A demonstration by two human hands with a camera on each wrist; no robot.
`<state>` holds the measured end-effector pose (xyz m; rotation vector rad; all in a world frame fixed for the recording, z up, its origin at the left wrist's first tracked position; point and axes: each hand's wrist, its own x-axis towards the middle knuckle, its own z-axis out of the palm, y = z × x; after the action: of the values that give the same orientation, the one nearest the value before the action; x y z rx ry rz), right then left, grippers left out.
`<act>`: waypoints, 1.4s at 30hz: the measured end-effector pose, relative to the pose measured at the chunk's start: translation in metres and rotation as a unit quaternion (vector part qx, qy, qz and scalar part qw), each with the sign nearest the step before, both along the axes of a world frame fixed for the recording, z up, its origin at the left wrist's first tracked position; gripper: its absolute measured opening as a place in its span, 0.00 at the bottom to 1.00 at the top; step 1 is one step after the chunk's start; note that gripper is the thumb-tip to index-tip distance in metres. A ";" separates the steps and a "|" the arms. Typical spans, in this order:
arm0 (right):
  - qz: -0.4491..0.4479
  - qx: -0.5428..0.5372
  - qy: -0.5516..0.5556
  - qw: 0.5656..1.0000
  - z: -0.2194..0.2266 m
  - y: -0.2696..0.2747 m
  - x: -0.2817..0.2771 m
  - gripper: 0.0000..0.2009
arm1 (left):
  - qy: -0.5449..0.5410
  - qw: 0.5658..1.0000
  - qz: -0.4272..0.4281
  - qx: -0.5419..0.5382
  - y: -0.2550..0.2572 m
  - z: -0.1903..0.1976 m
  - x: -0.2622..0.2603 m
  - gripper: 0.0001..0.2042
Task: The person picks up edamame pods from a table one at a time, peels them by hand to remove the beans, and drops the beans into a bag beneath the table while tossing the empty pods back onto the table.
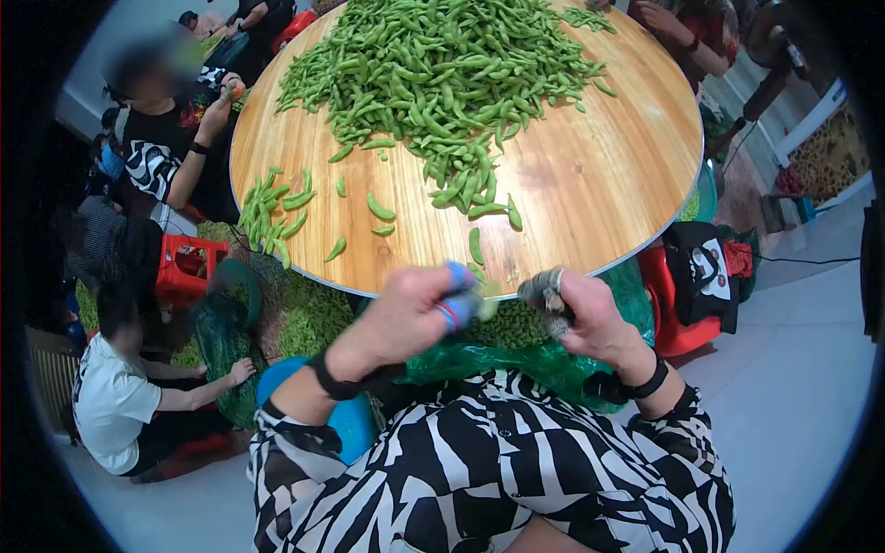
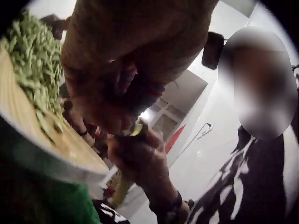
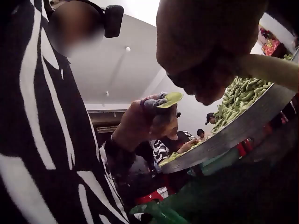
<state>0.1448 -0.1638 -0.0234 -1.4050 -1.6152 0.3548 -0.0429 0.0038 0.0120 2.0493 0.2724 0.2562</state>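
Observation:
My left hand [image 1: 406,313], its fingers wrapped in blue, is curled below the table's near edge. In the right wrist view, this hand [image 3: 148,120] pinches a green pod [image 3: 171,100]. Opposite it, to the right, is my right hand [image 1: 595,315], its fingers curled and in grey wraps; whether anything lies within them is hidden. A small green piece [image 2: 136,129] shows between the two hands in the left wrist view. Beyond them, a large heap of green pods [image 1: 433,74] covers the back of the round wooden table [image 1: 608,194].
A small group of pods [image 1: 265,212] sits at the table's left edge, with scattered pods nearby. Green plastic [image 1: 627,300] and shelled beans lie below the rim. Red stools [image 1: 191,267], a blue tub [image 1: 346,429] and several seated people surround the table.

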 end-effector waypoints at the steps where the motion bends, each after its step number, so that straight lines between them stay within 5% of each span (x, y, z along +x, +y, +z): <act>1: 0.019 0.003 -0.010 1.000 -0.002 0.000 0.000 0.12 | -0.030 0.983 0.031 0.176 0.011 0.010 -0.002 0.07; 2: 0.037 0.004 -0.019 0.999 -0.005 -0.001 0.000 0.11 | -0.020 0.938 0.059 0.341 0.025 0.009 -0.003 0.11; 5: 0.081 0.006 -0.038 0.996 -0.010 0.000 0.000 0.10 | -0.013 0.856 0.105 0.505 0.043 0.001 0.011 0.14; 8: 0.074 -0.033 0.007 0.997 -0.011 -0.002 -0.004 0.12 | -0.049 0.920 0.029 0.389 0.047 -0.015 0.040 0.12; 17: -0.013 -0.170 0.278 0.945 -0.006 -0.001 -0.006 0.20 | -0.033 0.910 0.055 0.409 0.045 -0.045 0.087 0.05; 20: -0.065 -0.184 0.393 0.898 -0.005 0.000 -0.003 0.19 | -0.052 0.960 0.029 0.273 0.045 -0.041 0.080 0.07; 22: -0.066 -0.156 0.462 0.871 -0.003 0.004 -0.008 0.19 | 0.004 0.999 0.033 -0.029 0.029 -0.023 0.071 0.06; 23: -0.065 -0.141 0.493 0.856 -0.002 0.005 -0.009 0.19 | 0.033 0.983 0.036 -0.179 0.021 -0.016 0.067 0.06; 25: -0.006 -0.150 0.517 0.842 -0.013 0.003 -0.006 0.16 | -0.003 0.963 0.001 -0.269 0.005 -0.020 0.058 0.08; 34: 0.093 -0.110 0.615 0.775 -0.011 0.016 -0.017 0.17 | -0.009 0.939 0.021 -0.342 0.011 -0.031 0.050 0.07; 42: 0.083 -0.095 0.552 0.824 -0.004 0.013 -0.021 0.19 | -0.107 0.945 0.051 -0.305 -0.005 -0.024 0.045 0.06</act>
<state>0.1235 -0.1505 -0.0272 -0.8567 -0.7132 1.2037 0.0021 -0.0014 -0.0124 1.3835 0.2817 0.3991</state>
